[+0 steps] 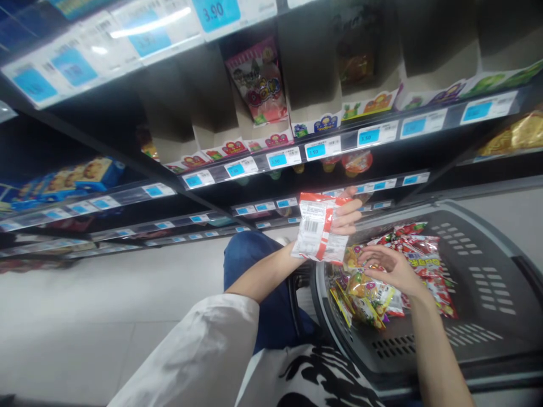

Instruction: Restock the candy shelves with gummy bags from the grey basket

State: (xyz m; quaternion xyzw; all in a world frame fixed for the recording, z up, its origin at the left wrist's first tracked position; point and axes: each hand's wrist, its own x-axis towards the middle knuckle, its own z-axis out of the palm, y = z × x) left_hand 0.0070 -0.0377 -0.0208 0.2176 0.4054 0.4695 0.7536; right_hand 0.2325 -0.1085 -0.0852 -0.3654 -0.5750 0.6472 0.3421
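My left hand holds a red and white candy bag in front of the shelves. The bag's printed back with a barcode faces me and covers the palm, while the fingers stick out past its right edge. Over the shopping basket, my right hand hovers with bent, parted fingers and nothing visible in them. Its fingertips are close to a yellow candy bag; whether they touch is unclear. Several red candy bags lie behind that hand, partly hidden by it.
One pink candy bag stands in a shelf carton, beside a dim orange bag further right. Price tags line the shelf edge. Blue boxes sit on the left shelf. My bent knee is left of the basket.
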